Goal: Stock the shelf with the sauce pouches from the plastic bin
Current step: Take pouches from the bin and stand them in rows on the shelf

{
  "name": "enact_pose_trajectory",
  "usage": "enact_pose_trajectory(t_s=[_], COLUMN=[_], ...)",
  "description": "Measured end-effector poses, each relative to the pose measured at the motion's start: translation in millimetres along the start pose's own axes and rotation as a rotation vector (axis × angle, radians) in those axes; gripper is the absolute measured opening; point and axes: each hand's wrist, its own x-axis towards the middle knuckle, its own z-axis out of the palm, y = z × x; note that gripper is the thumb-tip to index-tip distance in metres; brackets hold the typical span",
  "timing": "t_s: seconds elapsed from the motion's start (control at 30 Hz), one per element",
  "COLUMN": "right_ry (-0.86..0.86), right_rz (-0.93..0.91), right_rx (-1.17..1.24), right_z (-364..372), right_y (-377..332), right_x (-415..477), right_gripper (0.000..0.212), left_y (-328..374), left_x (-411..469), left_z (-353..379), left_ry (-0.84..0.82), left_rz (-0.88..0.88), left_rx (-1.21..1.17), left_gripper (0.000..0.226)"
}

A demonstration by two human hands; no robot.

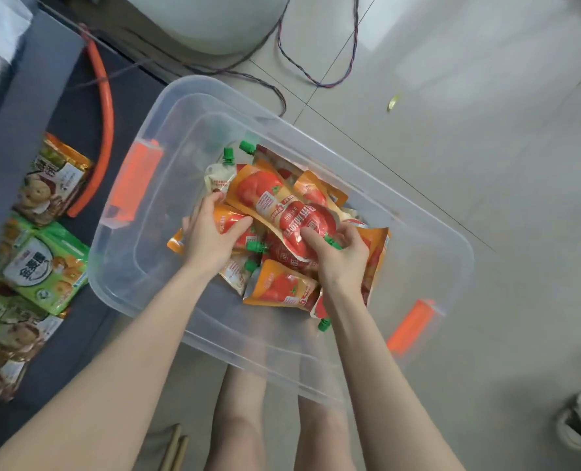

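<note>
Down on the floor, the clear plastic bin (139,266) holds a loose heap of tomato sauce pouches (282,212). Both hands clasp pouches: the left hand (211,232) an orange one, the right hand (340,253) the top pouch, lying diagonally, spout toward her. Better to gather them spouts-aligned before lifting.

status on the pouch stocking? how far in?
Done: nothing visibly stocked; no sauce pouch shows on the dark shelf, only snack bags. In hand: left hand and right hand gathering sauce pouches inside the plastic bin. Left: the whole pile.
</note>
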Motion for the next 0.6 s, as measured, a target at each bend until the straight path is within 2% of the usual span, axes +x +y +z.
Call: enact_pose_trajectory(t_s=[0.2,0.33,0.43,0.53,0.6], right_ry=[0.188,0.277,0.209,0.13,0.083], right_rz=[0.293,0.398,0.455,0.509,0.494], right_rx=[0.225,0.662,0.966,1.038,1.033], right_z=[-39.0,-21.1,1.8,16.4,21.5], right_y=[18.8,18.8,16.7,13.8,8.7], right_x=[-9.7,-14.5,-19.8,-20.5,-19.3], right_gripper=[0.038,0.041,0.043,0.044,0.038], left_y=[11.6,15.0,15.0,13.0,13.7], left_x=[-9.7,-9.6,-7.7,-5.0,-6.3], left_z=[-16.1,-22.3,-28.8,-31.6,-32.9], left_ry=[0.004,-0.03,-0.1,-0.219,-0.271], left_rz=[0.009,0.021,-0.003,-0.019,-0.025], left_rx=[0.089,0.089,0.126,0.133,0.153], left_gripper=[0.057,0.052,0.053,0.054,0.05])
